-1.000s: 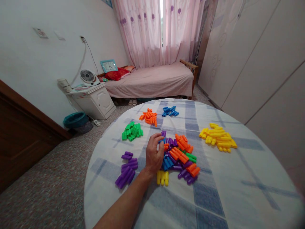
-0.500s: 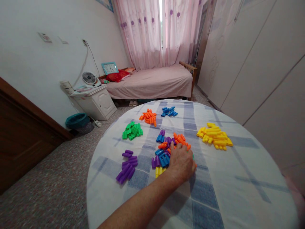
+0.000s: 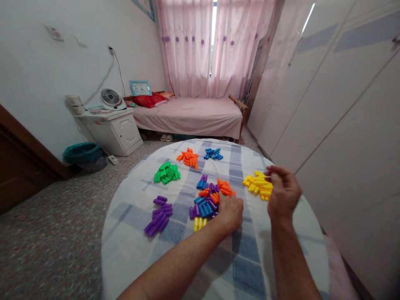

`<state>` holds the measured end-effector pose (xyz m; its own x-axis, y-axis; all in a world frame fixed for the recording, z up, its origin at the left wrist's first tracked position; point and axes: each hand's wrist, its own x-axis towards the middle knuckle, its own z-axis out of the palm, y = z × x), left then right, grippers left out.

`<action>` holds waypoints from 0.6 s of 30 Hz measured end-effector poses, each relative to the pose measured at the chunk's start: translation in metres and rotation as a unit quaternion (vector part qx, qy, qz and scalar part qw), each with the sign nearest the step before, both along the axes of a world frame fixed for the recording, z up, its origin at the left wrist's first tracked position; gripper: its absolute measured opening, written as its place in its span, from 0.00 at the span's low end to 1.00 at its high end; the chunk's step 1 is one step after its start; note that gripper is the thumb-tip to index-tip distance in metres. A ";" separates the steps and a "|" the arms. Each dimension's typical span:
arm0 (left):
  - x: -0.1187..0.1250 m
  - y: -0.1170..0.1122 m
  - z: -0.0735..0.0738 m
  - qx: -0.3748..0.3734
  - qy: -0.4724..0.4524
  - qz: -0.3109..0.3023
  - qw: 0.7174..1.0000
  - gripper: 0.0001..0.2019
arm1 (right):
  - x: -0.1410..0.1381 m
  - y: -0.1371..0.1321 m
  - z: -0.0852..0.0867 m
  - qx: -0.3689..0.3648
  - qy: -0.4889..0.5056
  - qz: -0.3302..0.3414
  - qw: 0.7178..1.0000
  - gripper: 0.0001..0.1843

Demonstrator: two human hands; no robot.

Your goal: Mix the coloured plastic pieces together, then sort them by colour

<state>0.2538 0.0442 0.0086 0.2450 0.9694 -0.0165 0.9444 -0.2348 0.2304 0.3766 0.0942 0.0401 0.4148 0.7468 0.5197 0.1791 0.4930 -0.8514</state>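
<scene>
Over the right edge of a mixed heap of small plastic tube-like pieces (image 3: 205, 209), my left hand (image 3: 231, 211) is curled downward. Its fingertips are hidden among the pieces, with orange ones (image 3: 225, 187) just beyond and a bit of green by the fingers. My right hand (image 3: 285, 192) is raised beside the yellow pieces (image 3: 258, 185), its fingers drawn together. What those fingers hold, if anything, is too blurred to make out. Three yellow pieces (image 3: 200, 224) lie side by side at the near edge of the heap.
Sorted piles of purple (image 3: 159, 218), green (image 3: 167, 173), orange (image 3: 188, 158) and blue pieces (image 3: 213, 153) lie around the heap on a round table with a checked cloth (image 3: 131, 250). Beyond are a bed (image 3: 187, 114), a white cabinet (image 3: 120, 131), a bin (image 3: 83, 153) and wardrobes (image 3: 337, 137).
My right hand has come into view beside the yellow pile. My left hand stays at the heap's right side, its fingers more curled. The whole view has shifted.
</scene>
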 end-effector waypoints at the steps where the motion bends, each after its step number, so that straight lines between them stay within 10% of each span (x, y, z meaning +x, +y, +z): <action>1: -0.001 0.000 -0.001 0.004 -0.001 -0.010 1.000 0.13 | -0.004 0.001 -0.010 -0.023 0.010 0.012 1.000 0.13; 6: -0.006 0.005 -0.008 0.031 -0.013 -0.075 0.997 0.10 | -0.015 0.005 -0.066 -0.144 -0.004 0.055 0.988 0.14; 11: -0.024 -0.002 -0.001 0.127 -0.159 -0.088 0.975 0.07 | -0.018 0.002 -0.085 -0.179 -0.072 0.124 0.973 0.18; 18: -0.161 -0.006 0.018 0.228 -0.302 0.121 0.918 0.09 | -0.019 0.007 -0.088 -0.230 -0.140 0.128 0.955 0.23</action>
